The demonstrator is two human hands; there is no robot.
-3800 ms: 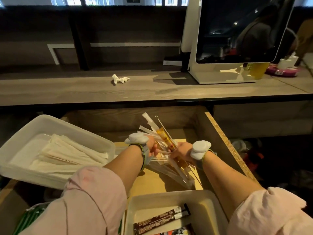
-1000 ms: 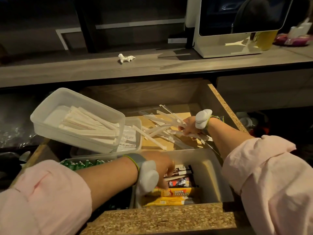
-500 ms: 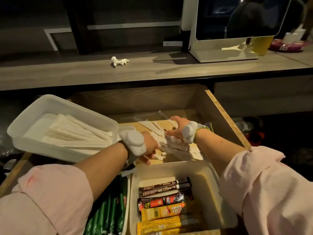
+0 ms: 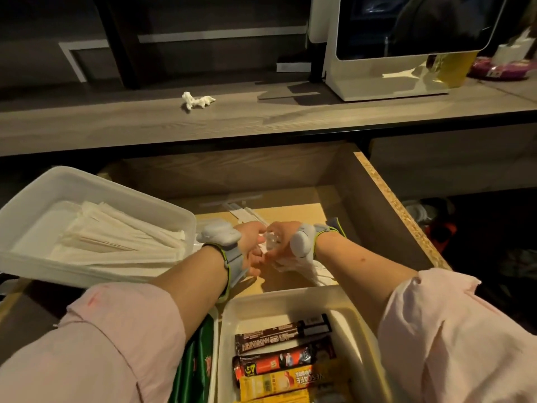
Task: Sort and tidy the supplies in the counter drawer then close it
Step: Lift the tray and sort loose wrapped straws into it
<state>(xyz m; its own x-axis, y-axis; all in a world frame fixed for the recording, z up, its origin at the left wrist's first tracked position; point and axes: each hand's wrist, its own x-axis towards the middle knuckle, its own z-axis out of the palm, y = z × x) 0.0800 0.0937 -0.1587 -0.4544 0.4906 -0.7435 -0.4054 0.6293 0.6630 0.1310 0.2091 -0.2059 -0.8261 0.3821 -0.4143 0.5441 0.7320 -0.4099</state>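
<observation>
Since half a second ago, the two hands are coming closer together over the middle of the open drawer point(image 4: 386, 199) and the loose white wrappers are being drawn into one bunch. The left hand point(image 4: 251, 242) and the right hand point(image 4: 283, 242) are now touching, fingers curled, both closing around a bundle of wrapped sticks point(image 4: 302, 266). The bundle's long axis is running from the hands toward the viewer and to the right, and its near ends are fanning out over the drawer floor. The far ends are hidden behind the hands, so the sticks cannot be counted. A grey band is sitting on each wrist, and pink sleeves are covering both forearms.

A few more clear-wrapped sticks point(image 4: 241, 209) are lying on the drawer floor behind the hands; the dim light is making them hard to count.

One white tub point(image 4: 96, 181) at the left is holding a heap of paper-wrapped sticks, lying left to right. A second tub point(image 4: 290, 298) nearest the viewer is holding four visible coffee sachets point(image 4: 284, 362), lengthwise left to right, cut off by the frame's bottom edge. Green packets point(image 4: 194, 370) are showing beside it, mostly hidden under the left arm.

One crumpled tissue point(image 4: 197, 100) is lying on the counter point(image 4: 319, 117), and one white screen point(image 4: 406, 48) is standing at the right.
</observation>
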